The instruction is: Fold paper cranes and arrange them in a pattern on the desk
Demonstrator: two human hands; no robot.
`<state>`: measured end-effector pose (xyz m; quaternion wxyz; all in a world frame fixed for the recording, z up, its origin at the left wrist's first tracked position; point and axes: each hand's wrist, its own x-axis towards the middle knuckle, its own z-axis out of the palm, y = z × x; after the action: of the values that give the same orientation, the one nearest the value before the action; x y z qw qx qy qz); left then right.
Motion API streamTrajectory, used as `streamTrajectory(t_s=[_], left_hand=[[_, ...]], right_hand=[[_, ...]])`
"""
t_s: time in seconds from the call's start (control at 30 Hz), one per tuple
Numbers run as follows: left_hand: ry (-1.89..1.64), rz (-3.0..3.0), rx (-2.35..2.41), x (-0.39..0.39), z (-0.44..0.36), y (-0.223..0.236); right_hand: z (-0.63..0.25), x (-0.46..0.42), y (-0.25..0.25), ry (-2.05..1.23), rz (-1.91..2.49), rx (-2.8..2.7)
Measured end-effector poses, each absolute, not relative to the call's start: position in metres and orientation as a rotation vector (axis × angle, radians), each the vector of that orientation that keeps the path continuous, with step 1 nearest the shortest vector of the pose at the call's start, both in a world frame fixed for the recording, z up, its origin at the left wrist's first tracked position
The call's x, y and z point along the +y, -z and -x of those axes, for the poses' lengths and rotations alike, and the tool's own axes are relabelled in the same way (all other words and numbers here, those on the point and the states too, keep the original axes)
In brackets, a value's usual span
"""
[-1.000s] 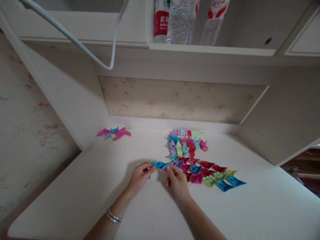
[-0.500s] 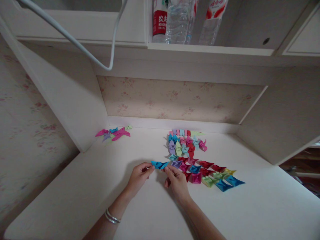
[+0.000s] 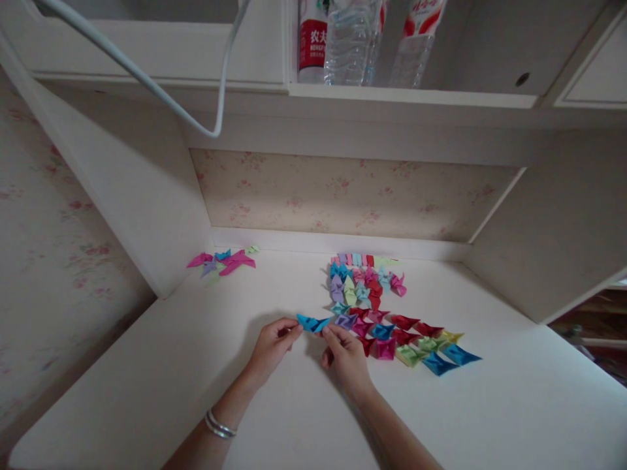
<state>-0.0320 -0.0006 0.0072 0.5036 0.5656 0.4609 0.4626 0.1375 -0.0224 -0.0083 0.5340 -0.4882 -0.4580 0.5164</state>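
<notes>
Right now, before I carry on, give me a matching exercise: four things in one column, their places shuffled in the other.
Things
1. blue origami piece
2. silver-coloured bangles
3. plastic bottles
4. small origami cluster

Places
A. on the shelf
B. around the left wrist
C. near the back left corner of the desk
D. between the left hand and right hand

Pairs: 1-D, 2-B, 3-A, 4-C

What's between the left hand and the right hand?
In the head view, a blue folded paper piece spans the gap, held at one end by the left hand and at the other by the right hand.
</notes>
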Motion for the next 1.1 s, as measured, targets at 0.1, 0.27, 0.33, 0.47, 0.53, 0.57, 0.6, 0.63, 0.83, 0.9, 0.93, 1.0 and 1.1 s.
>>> streamTrajectory(t_s=[0.1,0.27,0.33,0.47,0.53,0.57,0.6,0.63,0.83,0.9,0.93,1.0,1.1], left_hand=[[-1.117,-1.363,1.113,-0.0008,0.0323,-0.0071],[-1.108,-1.367,1.114,-0.0007,0.0333,-0.0072],[-1.109,-1.367,1.107,-0.0005,0.0336,-0.0068],[-1.109,-1.355,1.087,-0.0006,0.0331,-0.0067],[-1.114,-1.353,1.076,-0.0008,0.0326,-0.0074],[-1.116,-1.353,1.073,-0.0010,0.0324,-0.0078],[-1.115,-1.353,1.071,-0.0011,0.0324,-0.0082],[-1.116,-1.353,1.069,-0.0013,0.0324,-0.0085],[-1.131,-1.345,1.066,-0.0013,0.0331,-0.0083],[-1.122,-1.348,1.064,-0.0012,0.0330,-0.0087],[-1.116,-1.350,1.062,-0.0012,0.0330,-0.0090],[-1.109,-1.353,1.063,-0.0014,0.0329,-0.0097],[-1.115,-1.344,1.063,-0.0020,0.0328,-0.0101]], right_hand=[[-0.1379,-0.0224,0.0088,-1.223,1.169,-1.092],[-0.1381,-0.0237,0.0065,-1.222,1.165,-1.101],[-0.1376,-0.0240,0.0057,-1.221,1.165,-1.098],[-0.1368,-0.0244,0.0051,-1.221,1.166,-1.073],[-0.1368,-0.0246,0.0051,-1.213,1.166,-1.076],[-0.1368,-0.0247,0.0050,-1.211,1.166,-1.079],[-0.1368,-0.0247,0.0049,-1.212,1.168,-1.081],[-0.1368,-0.0247,0.0048,-1.215,1.168,-1.084],[-0.1360,-0.0243,0.0044,-1.226,1.155,-1.085],[-0.1360,-0.0241,0.0048,-1.221,1.154,-1.082],[-0.1359,-0.0240,0.0051,-1.215,1.156,-1.081],[-0.1359,-0.0240,0.0055,-1.207,1.164,-1.081],[-0.1359,-0.0244,0.0057,-1.203,1.171,-1.087]])
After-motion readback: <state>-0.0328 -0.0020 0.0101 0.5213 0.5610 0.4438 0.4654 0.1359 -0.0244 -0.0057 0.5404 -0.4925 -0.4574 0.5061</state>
